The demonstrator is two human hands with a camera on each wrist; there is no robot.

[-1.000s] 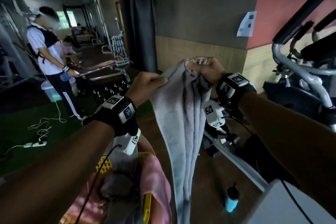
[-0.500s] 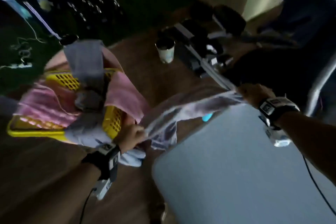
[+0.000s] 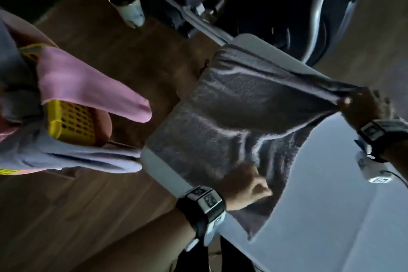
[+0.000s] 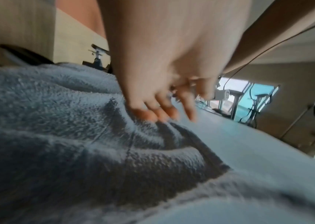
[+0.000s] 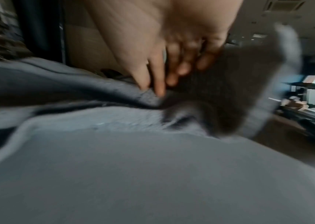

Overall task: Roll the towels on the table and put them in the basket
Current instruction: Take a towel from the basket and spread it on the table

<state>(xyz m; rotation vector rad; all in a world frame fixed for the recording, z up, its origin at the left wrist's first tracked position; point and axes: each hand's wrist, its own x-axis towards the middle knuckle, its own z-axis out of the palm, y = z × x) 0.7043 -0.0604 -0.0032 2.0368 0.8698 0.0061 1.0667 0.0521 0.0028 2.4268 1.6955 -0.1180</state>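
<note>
Two hands work one dark grey terry towel point(image 3: 231, 104), which lies partly spread across the near-left corner of a pale grey, smooth-topped table with rounded corners point(image 3: 331, 205). The left hand point(image 3: 245, 185) rests on the towel's near part; in the left wrist view its fingers point(image 4: 153, 112) are fairly straight and press into the wrinkled pile, gripping nothing. The right hand point(image 3: 362, 108) pinches the towel's far right corner between thumb and fingers and holds it lifted just off the tabletop, so the cloth runs taut from that corner; the right wrist view is blurred but shows cloth bunched under the fingers point(image 5: 158, 84).

Left of the table, on a brown wood-plank floor point(image 3: 66, 216), stands a yellow perforated plastic basket point(image 3: 70, 121). A pink towel point(image 3: 88, 86) and a pale lilac-grey towel point(image 3: 72, 157) hang unrolled over its rim. Farther back a white cup with a dark rim point(image 3: 130, 4) stands on the floor beside the metal frame of a dark exercise machine point(image 3: 276, 2). The wrist views show beige wall panels and more gym equipment in a dim room.
</note>
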